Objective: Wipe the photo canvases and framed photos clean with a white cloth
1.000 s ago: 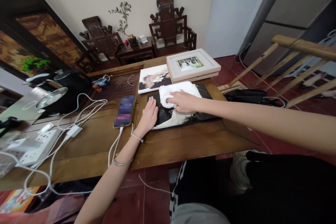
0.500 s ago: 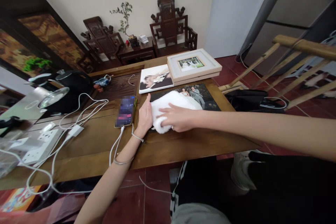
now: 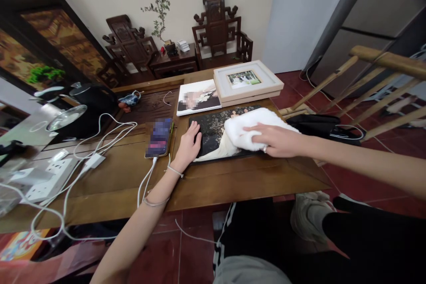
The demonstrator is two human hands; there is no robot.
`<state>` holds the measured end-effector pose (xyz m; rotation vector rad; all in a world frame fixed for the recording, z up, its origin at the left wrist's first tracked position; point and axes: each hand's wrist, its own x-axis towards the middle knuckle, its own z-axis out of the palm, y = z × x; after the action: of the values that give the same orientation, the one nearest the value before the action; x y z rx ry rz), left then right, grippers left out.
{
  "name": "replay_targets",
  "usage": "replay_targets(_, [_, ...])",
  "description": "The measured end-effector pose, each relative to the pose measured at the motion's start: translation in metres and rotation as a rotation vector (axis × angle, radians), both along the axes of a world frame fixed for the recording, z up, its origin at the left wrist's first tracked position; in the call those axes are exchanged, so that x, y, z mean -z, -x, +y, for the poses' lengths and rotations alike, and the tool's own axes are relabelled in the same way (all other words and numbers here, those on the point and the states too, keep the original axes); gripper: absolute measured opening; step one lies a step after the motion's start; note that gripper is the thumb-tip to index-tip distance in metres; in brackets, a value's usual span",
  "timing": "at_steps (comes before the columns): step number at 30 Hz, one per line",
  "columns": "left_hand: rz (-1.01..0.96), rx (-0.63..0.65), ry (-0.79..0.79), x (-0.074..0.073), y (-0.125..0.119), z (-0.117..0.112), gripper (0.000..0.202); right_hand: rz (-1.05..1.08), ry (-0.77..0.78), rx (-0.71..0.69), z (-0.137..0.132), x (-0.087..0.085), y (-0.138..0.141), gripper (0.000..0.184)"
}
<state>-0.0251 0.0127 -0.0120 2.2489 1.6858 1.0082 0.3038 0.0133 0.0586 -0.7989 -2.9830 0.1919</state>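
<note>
One right hand [image 3: 278, 140] gripped fluffy white cloth [image 3: 254, 122], on dark rectangular photo panel [image 3: 213, 135], left hand [image 3: 189, 145] lay unclenched at its edge

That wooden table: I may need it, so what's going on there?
A person's right hand grips a white cloth on the right side of a dark photo panel on the wooden table. The left hand rests at the panel's left edge. Beyond it lie another photo and a pale frame; left of that hand lies a phone.
</note>
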Motion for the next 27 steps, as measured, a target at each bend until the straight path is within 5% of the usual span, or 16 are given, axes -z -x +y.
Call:
replay_targets(5, [0.017, -0.014, -0.024, 0.0, -0.001, 0.001, 0.04, 0.03, -0.004, 0.243, 0.032, 0.001, -0.003, 0.02])
replay_targets(10, [0.042, -0.02, -0.026, -0.001, -0.001, 0.0, 0.039, 0.269, 0.177, 0.349, 0.056, -0.01, 0.048, 0.019])
replay_targets(16, [0.065, -0.033, -0.026, -0.001, -0.002, 0.001, 0.038, 0.425, 0.364, 0.31, 0.088, -0.026, 0.136, 0.035])
replay_targets(20, [0.064, -0.025, -0.032, -0.002, -0.002, 0.001, 0.036, 0.363, 0.33, 0.257, 0.099, -0.038, 0.183, 0.038])
replay_targets(27, [0.065, -0.012, -0.03, -0.004, -0.001, 0.0, 0.037, 0.247, 0.215, 0.196, 0.107, -0.043, 0.194, 0.031])
